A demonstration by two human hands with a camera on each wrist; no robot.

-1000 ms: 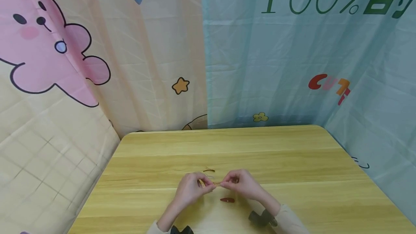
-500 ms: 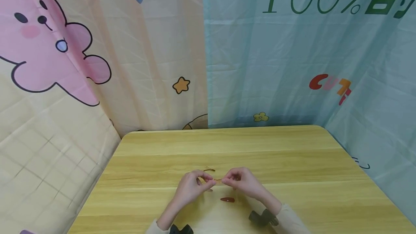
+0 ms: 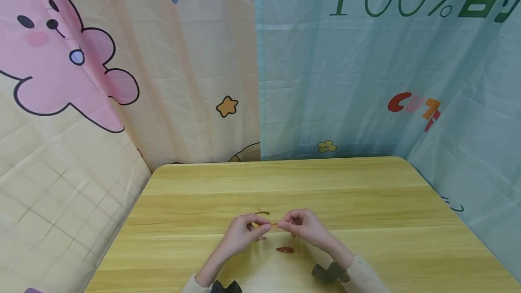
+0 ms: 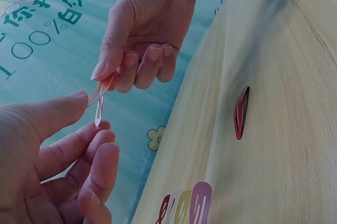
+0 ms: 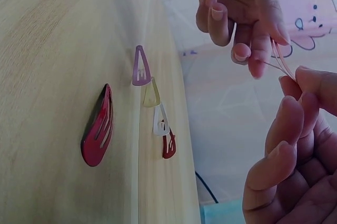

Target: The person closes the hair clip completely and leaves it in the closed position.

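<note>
Between my two hands is a small orange-pink snap hair clip, its thin strips standing apart. My left hand pinches one end with thumb and fingers, and my right hand pinches the other end between thumb and forefinger. Part of the clip is hidden under the fingertips. Below the hands a red snap hair clip lies on the table. A row of further clips lies beyond it in the right wrist view: purple, yellow, white and dark red.
The wooden table runs back to printed curtains behind it and at both sides. Dark camera mounts sit on the wrists. A dark cable shows past the table edge.
Both hands have shifted slightly up and away from me with the clip between them, the right hand's fingers now a little higher. A clip under the left hand has come into view.
</note>
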